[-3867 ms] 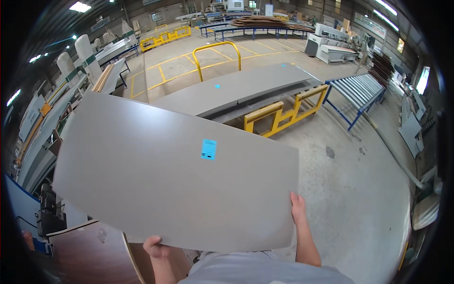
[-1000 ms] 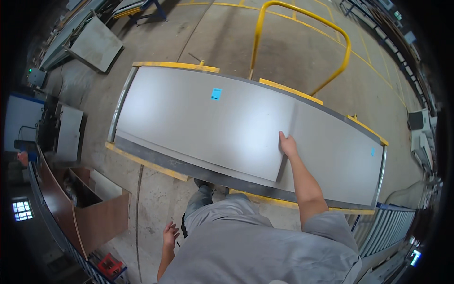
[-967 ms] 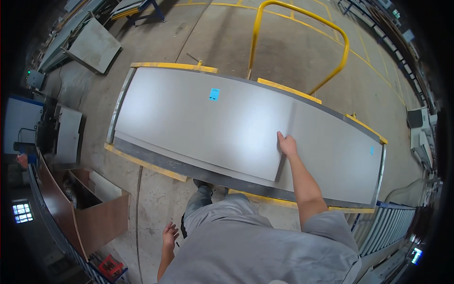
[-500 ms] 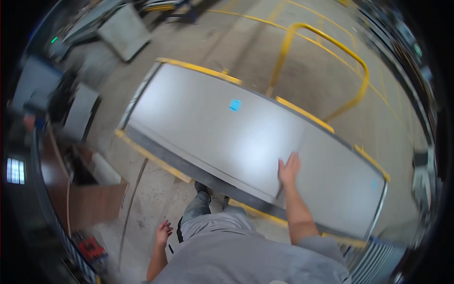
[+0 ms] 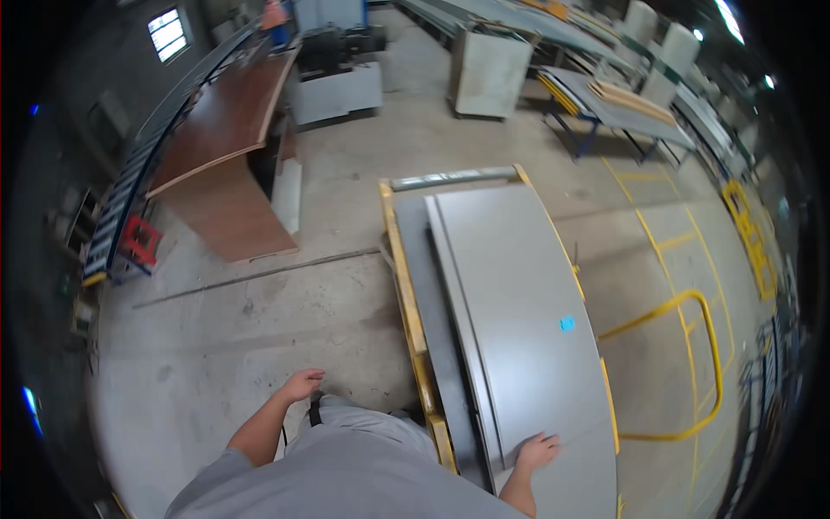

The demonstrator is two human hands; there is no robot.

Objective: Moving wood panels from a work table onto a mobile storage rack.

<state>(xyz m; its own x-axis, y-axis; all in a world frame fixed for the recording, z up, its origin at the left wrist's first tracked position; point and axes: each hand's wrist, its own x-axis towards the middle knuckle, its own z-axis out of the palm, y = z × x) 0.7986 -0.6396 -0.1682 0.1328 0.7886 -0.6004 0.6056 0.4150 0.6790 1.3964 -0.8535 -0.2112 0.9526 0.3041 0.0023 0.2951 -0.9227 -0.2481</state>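
Note:
Grey flat panels (image 5: 510,268) lie on a yellow-framed cart (image 5: 406,303) in front of me and to the right. The upper panel carries a small blue sticker (image 5: 566,324). My right hand (image 5: 538,451) rests on the panel surface near its close end, fingers loosely spread and gripping nothing. My left hand (image 5: 303,383) hangs in the air to the left of the cart, fingers stretched out, with nothing in it.
A bent yellow handle (image 5: 713,363) rises at the cart's right side. Ahead on the left stands a brown wooden cabinet (image 5: 216,173) beside a roller conveyor (image 5: 117,208). Farther off are a pale box (image 5: 491,73) and a table with boards (image 5: 618,108). Yellow lines mark the floor.
My view has swung left, so the cart now runs away from me rather than across. My right hand stays on the panels; my left hand has come up with fingers extended.

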